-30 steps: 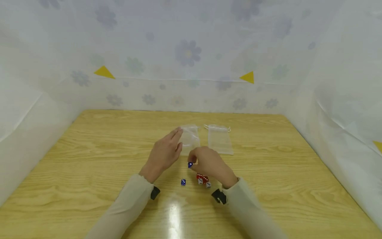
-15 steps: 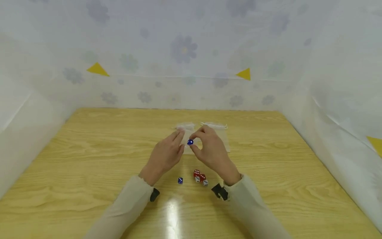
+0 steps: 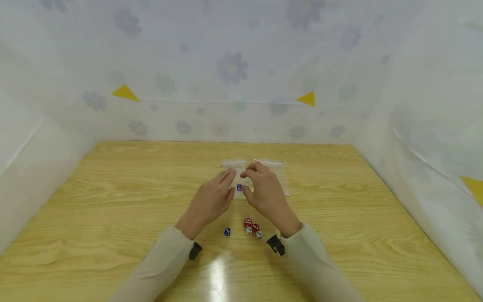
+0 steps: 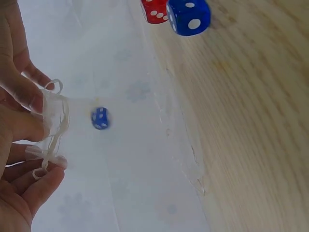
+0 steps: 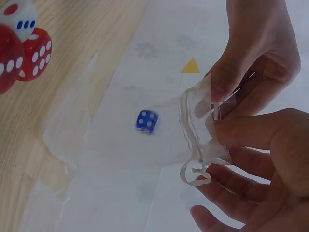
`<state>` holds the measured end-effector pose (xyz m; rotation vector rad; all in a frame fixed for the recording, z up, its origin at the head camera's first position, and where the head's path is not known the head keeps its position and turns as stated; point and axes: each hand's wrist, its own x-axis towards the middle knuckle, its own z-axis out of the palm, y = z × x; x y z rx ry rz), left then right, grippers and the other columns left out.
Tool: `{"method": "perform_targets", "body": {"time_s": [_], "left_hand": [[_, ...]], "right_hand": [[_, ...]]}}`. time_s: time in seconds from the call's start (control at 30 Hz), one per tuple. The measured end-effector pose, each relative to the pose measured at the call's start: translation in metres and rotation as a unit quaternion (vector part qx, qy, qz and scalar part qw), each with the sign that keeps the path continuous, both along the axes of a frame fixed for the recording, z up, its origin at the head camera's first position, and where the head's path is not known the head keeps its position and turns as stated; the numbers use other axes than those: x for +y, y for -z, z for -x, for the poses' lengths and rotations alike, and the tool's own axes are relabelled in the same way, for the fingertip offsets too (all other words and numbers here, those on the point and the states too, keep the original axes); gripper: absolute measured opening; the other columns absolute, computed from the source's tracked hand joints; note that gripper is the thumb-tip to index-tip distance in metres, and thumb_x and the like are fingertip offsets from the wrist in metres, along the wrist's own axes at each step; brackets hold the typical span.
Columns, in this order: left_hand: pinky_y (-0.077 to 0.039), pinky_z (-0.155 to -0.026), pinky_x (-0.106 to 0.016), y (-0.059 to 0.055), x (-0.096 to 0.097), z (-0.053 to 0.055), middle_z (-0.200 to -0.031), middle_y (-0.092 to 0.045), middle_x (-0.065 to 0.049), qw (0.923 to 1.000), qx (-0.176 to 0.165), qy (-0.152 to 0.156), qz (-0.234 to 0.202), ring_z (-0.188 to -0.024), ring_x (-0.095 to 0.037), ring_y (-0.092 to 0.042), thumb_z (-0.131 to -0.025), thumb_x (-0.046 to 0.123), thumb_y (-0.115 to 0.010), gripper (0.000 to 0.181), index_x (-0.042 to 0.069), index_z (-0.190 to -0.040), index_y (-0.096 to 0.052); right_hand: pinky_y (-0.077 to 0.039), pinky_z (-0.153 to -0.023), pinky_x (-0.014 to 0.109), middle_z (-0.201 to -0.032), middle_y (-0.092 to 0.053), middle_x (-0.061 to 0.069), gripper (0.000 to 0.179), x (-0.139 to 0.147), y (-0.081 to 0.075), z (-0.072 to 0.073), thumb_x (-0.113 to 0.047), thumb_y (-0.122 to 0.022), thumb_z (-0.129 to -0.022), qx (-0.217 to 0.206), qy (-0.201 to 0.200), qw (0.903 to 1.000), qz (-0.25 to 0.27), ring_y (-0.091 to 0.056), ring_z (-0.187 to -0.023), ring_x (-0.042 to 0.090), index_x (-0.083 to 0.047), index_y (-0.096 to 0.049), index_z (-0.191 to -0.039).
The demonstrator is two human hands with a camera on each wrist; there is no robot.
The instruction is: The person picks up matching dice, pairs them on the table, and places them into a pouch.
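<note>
Blue die (image 5: 147, 121) in bag (image 5: 166, 137), clear of rim (image 4: 54, 107)

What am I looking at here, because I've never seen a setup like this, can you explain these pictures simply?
No robot here: these are a person's two bare hands. The wide picture comes from a camera worn on the head, looking down; the two closer ones come from a camera on each wrist. On the wooden table lie a blue die, two red dice, two white dice and a sheer bag. The left hand holds a second bag near its mouth. The right hand is at that mouth, thumb and forefinger apart. A second blue die shows blurred through the second bag, apparently inside it.
</note>
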<state>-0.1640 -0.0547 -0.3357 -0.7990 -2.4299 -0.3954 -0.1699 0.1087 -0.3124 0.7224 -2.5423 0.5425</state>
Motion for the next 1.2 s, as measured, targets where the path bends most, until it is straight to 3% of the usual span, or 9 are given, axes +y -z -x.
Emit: {"method": "perform_targets", "body": {"time_s": [0.2,0.5,0.73,1.0,1.2], "left_hand": [[-0.056,-0.064,-0.029,0.002,-0.002,-0.001,-0.123,-0.061,-0.018,1.0000,-0.009,0.001,-0.002,-0.080,-0.023,-0.068,-0.086,0.005,-0.067,0.045,-0.005,-0.128,-0.055],[-0.056,-0.065,-0.030,0.005,-0.004,-0.001,-0.122,-0.061,-0.020,0.9998,-0.018,0.005,-0.012,-0.081,-0.025,-0.068,-0.087,0.005,-0.067,0.045,-0.006,-0.128,-0.055],[-0.057,-0.068,-0.032,0.006,-0.007,0.007,-0.123,-0.061,-0.021,0.9998,-0.014,0.000,-0.014,-0.084,-0.027,-0.068,-0.086,0.008,-0.068,0.045,-0.007,-0.127,-0.055],[-0.056,-0.064,-0.033,0.005,-0.011,0.008,-0.126,-0.058,-0.021,0.9993,-0.034,-0.001,-0.015,-0.080,-0.027,-0.067,-0.089,0.008,-0.065,0.046,-0.007,-0.131,-0.052],[-0.056,-0.065,-0.033,0.006,-0.008,0.008,-0.127,-0.058,-0.021,0.9987,-0.047,0.000,-0.021,-0.079,-0.028,-0.067,-0.090,0.009,-0.064,0.045,-0.006,-0.131,-0.052]], "right_hand": [[-0.055,-0.077,0.037,-0.105,-0.064,0.011,0.023,-0.002,0.002,-0.002,-0.006,-0.072,-0.082,-0.038,0.010,0.9992,-0.001,-0.065,-0.084,0.026,-0.002,-0.067,-0.105],[-0.055,-0.073,0.036,-0.104,-0.065,0.010,0.025,-0.002,0.004,-0.002,-0.006,-0.074,-0.081,-0.028,0.013,0.9995,-0.011,-0.064,-0.077,0.024,-0.003,-0.067,-0.105],[-0.054,-0.070,0.034,-0.102,-0.062,0.008,0.024,-0.002,0.000,-0.008,-0.007,-0.074,-0.081,-0.028,0.000,0.9996,0.001,-0.061,-0.079,0.021,-0.005,-0.067,-0.103],[-0.052,-0.066,0.029,-0.091,-0.065,0.005,0.018,-0.009,0.002,-0.029,-0.007,-0.074,-0.080,-0.110,-0.070,0.9909,-0.033,-0.061,-0.078,0.018,-0.006,-0.067,-0.096],[-0.053,-0.070,0.032,-0.093,-0.069,0.007,0.022,-0.016,0.021,-0.030,-0.012,-0.074,-0.081,-0.241,-0.091,0.9605,-0.105,-0.064,-0.082,0.019,-0.003,-0.069,-0.100]]}}
